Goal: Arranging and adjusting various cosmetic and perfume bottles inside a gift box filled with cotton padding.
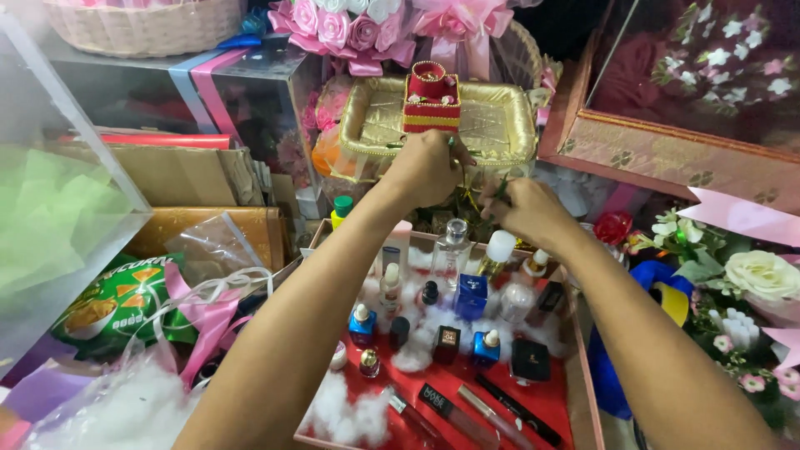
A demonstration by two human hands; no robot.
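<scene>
Above a red cosmetics tray (575, 392), both outstretched hands (475, 187) pinch green stems (467, 185).

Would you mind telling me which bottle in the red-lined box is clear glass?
The tall clear bottle at the back, just below the left hand; the others are blue or white-capped.

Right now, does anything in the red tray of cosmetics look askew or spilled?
Nothing looks spilled. The small bottles stand upright in the red tray among white stuffing tufts, which look placed there. Both hands, left hand and right hand, work above its far edge.
</scene>
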